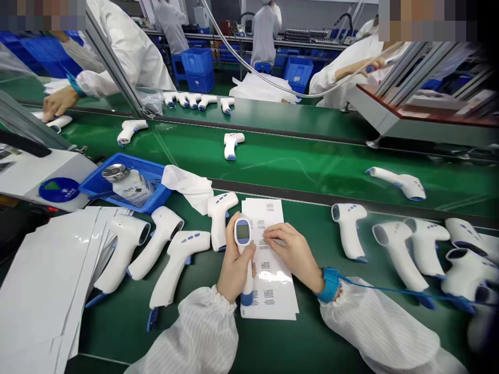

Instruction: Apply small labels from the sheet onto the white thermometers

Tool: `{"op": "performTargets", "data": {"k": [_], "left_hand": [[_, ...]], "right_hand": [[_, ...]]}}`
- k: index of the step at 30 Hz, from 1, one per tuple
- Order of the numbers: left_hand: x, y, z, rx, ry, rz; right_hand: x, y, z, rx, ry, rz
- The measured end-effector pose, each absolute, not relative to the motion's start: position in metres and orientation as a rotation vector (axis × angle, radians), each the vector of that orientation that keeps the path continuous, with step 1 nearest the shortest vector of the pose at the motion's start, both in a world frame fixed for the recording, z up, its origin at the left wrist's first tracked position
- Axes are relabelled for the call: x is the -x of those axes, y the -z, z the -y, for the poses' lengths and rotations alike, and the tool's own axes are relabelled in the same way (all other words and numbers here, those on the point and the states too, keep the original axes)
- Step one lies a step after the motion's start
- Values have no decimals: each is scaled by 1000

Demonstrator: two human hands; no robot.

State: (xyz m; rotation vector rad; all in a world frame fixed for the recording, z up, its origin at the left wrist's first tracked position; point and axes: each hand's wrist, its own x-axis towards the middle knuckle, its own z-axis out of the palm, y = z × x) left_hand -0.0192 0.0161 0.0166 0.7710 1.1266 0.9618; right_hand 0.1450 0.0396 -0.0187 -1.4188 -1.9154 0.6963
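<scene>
My left hand grips a white infrared thermometer upright by its handle, its blue-framed screen facing me. It stands over a printed white sheet lying on the green bench. My right hand rests on that sheet, fingertips pinching something small that I cannot make out. A blue wrist strap with a cord circles my right wrist. Several more white thermometers lie to the left and to the right of my hands.
A blue tray with a metal-capped bottle and a white cloth sits at left, beside a stack of white sheets. Thermometers lie on the green conveyor belt. Other workers in white coats stand across and behind.
</scene>
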Motion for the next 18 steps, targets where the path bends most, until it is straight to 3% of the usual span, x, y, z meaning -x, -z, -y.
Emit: {"op": "performTargets", "data": {"k": [18], "left_hand": [[16, -6, -13, -805, -949, -1030]], "right_hand": [[-142, 25, -38, 1392, -674, 1872]]}}
